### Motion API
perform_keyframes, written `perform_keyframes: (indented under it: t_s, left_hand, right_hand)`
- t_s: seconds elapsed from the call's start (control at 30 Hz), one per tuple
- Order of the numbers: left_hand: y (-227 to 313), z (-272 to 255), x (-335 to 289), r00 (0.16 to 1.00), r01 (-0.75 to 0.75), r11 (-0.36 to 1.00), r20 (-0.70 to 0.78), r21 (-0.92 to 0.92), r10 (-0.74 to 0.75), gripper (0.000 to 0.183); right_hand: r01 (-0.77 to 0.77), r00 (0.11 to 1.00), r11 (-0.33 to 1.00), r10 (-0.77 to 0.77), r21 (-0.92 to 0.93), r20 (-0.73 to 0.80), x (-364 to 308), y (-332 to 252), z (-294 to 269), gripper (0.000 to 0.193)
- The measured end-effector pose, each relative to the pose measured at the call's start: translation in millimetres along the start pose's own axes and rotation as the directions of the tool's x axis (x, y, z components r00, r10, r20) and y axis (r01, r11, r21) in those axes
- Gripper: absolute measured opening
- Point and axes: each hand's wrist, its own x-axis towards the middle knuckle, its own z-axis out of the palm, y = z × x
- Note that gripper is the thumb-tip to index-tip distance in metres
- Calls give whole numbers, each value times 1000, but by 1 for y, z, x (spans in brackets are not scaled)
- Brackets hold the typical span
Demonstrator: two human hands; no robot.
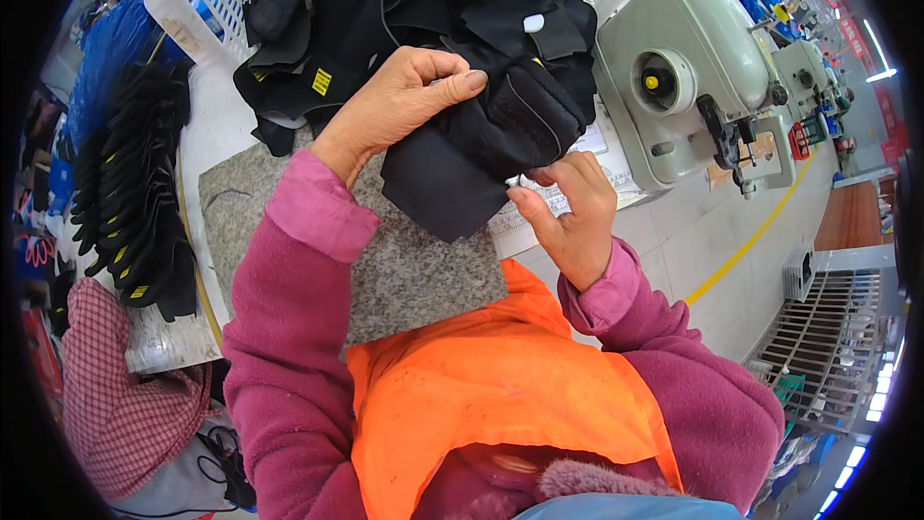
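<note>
A folded black fabric piece (438, 178), sewn and padded-looking, hangs between my hands above a grey speckled stone slab (279, 241). My left hand (409, 101) pinches its upper left part between thumb and fingers. By the lower right edge of the fabric is my right hand (573, 212), thumb and forefinger drawn together around a small white bit (516, 181) whose kind I cannot make out. Just beyond my hands lies a heap of similar black fabric pieces (337, 24), some with yellow labels.
A white plastic basket (217, 0) stands behind the heap. To the right is a grey-green sewing machine (703, 48). At left, a row of stacked black pieces (135, 193) lies by the table edge, near a person's checked sleeve (106, 385). A metal rack (823, 337) stands at far right.
</note>
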Motion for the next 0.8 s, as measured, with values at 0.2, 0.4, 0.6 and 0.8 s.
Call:
perform_keyframes:
  t_s: [0.2,0.4,0.6,0.8]
  left_hand:
    - [-18,7,-2,994,100,925,70,-365,-79,26]
    - [-23,11,1,996,88,915,44,-393,-77,27]
    - [-10,14,-2,993,53,971,-90,-231,-75,36]
    - [9,12,12,984,50,905,-174,423,27,43]
  right_hand:
    - [-47,997,995,52,91,-55,-13,-2,3,36]
    - [-77,997,983,80,169,-9,-6,9,13,36]
    - [-295,942,653,322,698,97,-1,-1,15,19]
    - [-533,827,331,399,779,397,6,-12,9,13]
